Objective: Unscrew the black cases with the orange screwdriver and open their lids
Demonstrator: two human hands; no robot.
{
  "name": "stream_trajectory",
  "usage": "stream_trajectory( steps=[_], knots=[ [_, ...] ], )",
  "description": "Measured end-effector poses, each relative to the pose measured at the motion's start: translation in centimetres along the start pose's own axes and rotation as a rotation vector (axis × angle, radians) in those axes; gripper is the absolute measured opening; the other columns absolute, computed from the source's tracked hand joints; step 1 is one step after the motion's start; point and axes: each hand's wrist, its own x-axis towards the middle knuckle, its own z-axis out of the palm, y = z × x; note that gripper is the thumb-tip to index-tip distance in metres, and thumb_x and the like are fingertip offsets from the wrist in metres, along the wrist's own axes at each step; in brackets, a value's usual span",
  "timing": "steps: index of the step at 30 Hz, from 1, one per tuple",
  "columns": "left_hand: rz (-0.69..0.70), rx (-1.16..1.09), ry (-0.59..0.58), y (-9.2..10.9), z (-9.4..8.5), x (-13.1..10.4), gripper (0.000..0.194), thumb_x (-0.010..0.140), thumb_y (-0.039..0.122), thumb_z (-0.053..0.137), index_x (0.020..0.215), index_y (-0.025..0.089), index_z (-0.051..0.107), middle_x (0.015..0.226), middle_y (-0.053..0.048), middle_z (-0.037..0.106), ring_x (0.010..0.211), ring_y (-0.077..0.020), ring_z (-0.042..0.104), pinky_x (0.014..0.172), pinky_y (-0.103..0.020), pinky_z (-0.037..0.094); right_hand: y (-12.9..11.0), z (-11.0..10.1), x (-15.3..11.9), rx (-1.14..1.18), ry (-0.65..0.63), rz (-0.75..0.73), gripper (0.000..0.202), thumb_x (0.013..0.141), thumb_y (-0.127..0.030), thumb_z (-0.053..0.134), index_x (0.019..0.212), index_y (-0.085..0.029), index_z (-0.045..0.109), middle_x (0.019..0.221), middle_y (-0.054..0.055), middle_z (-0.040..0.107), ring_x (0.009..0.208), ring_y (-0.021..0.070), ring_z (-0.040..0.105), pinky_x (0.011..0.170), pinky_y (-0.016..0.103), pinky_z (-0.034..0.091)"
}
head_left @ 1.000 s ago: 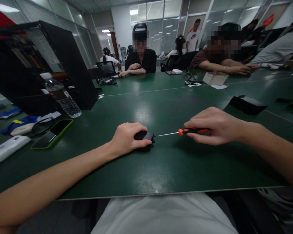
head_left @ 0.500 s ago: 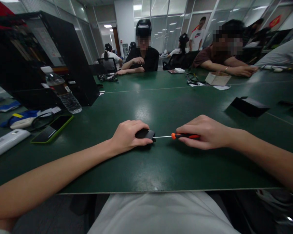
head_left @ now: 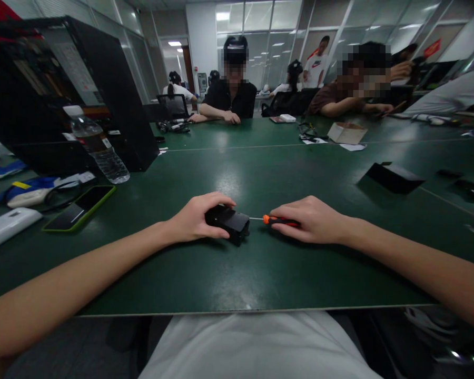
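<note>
My left hand [head_left: 197, 217] is wrapped around the back of a small black boxy device [head_left: 237, 223], thumb on the near side and fingers over the far side. The device rests on or just over the green table [head_left: 205, 279]; its exact kind is unclear. Gripped in my right hand [head_left: 310, 220] is a screwdriver [head_left: 284, 222] with an orange and black handle. Its thin metal shaft points left, and the tip meets or passes behind the device's right end; I cannot tell whether it touches.
Left of my hands are a green-edged phone [head_left: 81, 208], a white object [head_left: 10, 229], a water bottle [head_left: 102, 150] and a large black case [head_left: 114, 100]. To the right sit an open black box [head_left: 393, 178] and a pale carton [head_left: 347, 132]. Two people sit across the table.
My left hand has shifted slightly left, and the device is turned so more of its near side shows. My right hand with the screwdriver has moved left, closer to the device.
</note>
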Motion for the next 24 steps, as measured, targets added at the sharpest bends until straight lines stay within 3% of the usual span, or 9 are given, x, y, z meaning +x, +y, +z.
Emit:
stream_trajectory(
  steps=[5, 9, 16, 24],
  knots=[
    [-0.138, -0.016, -0.038, -1.2, -0.9, -0.2, 0.049, 0.083, 0.057, 0.073, 0.107, 0.015, 0.072, 0.098, -0.007, 0.076, 0.087, -0.021, 0.069, 0.077, -0.028, 0.049, -0.5, -0.1, -0.1, -0.068, 0.134, 0.018, 0.029, 0.101, -0.035, 0.05, 0.102, -0.015, 0.071, 0.083, 0.005, 0.075, 0.064, 0.0131, 0.067, 0.059, 0.025, 0.044],
    [-0.138, -0.047, -0.014, -0.7, -0.3, -0.1, 0.047, 0.08, 0.052, 0.077, 0.107, 0.014, 0.073, 0.095, -0.006, 0.076, 0.082, -0.0194, 0.07, 0.073, -0.027, 0.047, -0.9, -0.1, -0.1, -0.074, 0.198, 0.021, 0.026, 0.099, -0.033, 0.054, 0.1, -0.014, 0.072, 0.083, 0.006, 0.076, 0.064, 0.0136, 0.068, 0.059, 0.025, 0.047],
    [-0.116, -0.042, 0.008, 1.0, 1.1, 0.4, 0.045, 0.08, 0.05, 0.078, 0.107, 0.015, 0.074, 0.092, -0.005, 0.076, 0.079, -0.0181, 0.068, 0.071, -0.026, 0.046, -1.2, 0.2, 0.3, -0.116, 0.188, 0.042, 0.026, 0.098, -0.033, 0.053, 0.1, -0.015, 0.072, 0.083, 0.005, 0.076, 0.064, 0.0134, 0.068, 0.057, 0.025, 0.045],
    [-0.147, -0.083, 0.009, 1.1, 1.5, 0.7, 0.045, 0.078, 0.05, 0.08, 0.105, 0.015, 0.074, 0.09, -0.003, 0.075, 0.076, -0.0168, 0.066, 0.071, -0.026, 0.047, -2.0, 0.6, 0.4, -0.201, 0.243, 0.018, 0.027, 0.099, -0.032, 0.052, 0.1, -0.017, 0.074, 0.077, 0.006, 0.075, 0.059, 0.0137, 0.065, 0.054, 0.026, 0.041]
  ],
)
